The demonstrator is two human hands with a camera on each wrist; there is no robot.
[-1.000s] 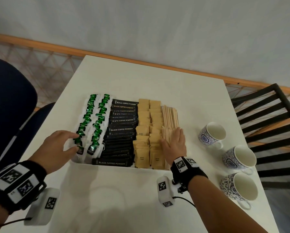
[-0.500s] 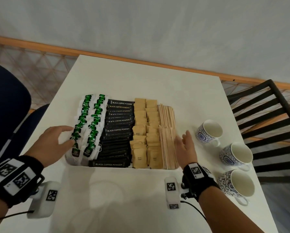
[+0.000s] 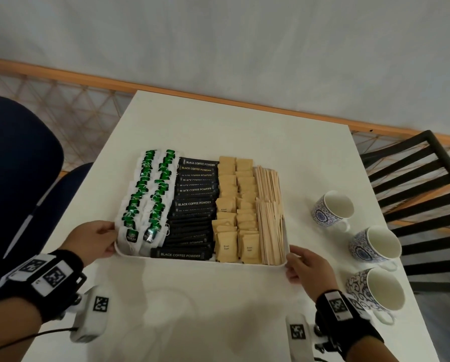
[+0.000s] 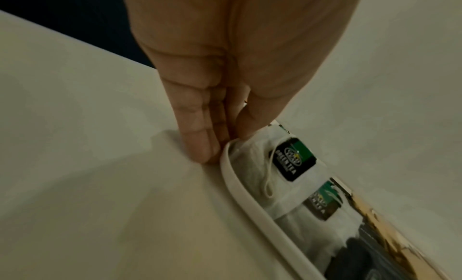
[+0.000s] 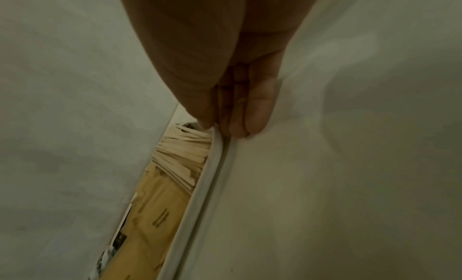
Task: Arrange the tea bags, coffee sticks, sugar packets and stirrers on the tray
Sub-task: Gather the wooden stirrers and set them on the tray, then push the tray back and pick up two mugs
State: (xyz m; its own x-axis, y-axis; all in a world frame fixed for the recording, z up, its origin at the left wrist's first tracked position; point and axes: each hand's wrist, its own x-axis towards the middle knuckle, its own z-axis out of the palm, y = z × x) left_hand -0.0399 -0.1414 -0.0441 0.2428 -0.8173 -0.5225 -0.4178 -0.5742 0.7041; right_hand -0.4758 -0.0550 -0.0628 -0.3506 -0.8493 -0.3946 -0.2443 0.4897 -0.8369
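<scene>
A white tray (image 3: 182, 260) sits mid-table and is filled in four bands. From left to right they are green-tagged tea bags (image 3: 150, 197), black coffee sticks (image 3: 192, 205), brown sugar packets (image 3: 234, 212) and wooden stirrers (image 3: 269, 212). My left hand (image 3: 113, 239) pinches the tray's near-left corner. In the left wrist view the left hand (image 4: 226, 144) has its thumb over the rim (image 4: 250, 193) beside a tea bag (image 4: 295, 159), fingers outside. My right hand (image 3: 290, 262) pinches the near-right corner. In the right wrist view the right hand (image 5: 222, 128) has its thumb inside the rim (image 5: 200, 187) by the stirrers (image 5: 185, 152).
Three blue-patterned cups (image 3: 332, 209), (image 3: 375, 244), (image 3: 375, 291) stand in a line right of the tray, near the table's right edge. A dark blue chair (image 3: 15, 163) is on the left and a black slatted chair (image 3: 422, 194) on the right. Bare white table (image 3: 218, 121) lies beyond the tray.
My right hand left the stirrers and came back to the tray's near-right corner. My left hand slid off the tea bags to the near-left corner. Both now pinch the rim.
</scene>
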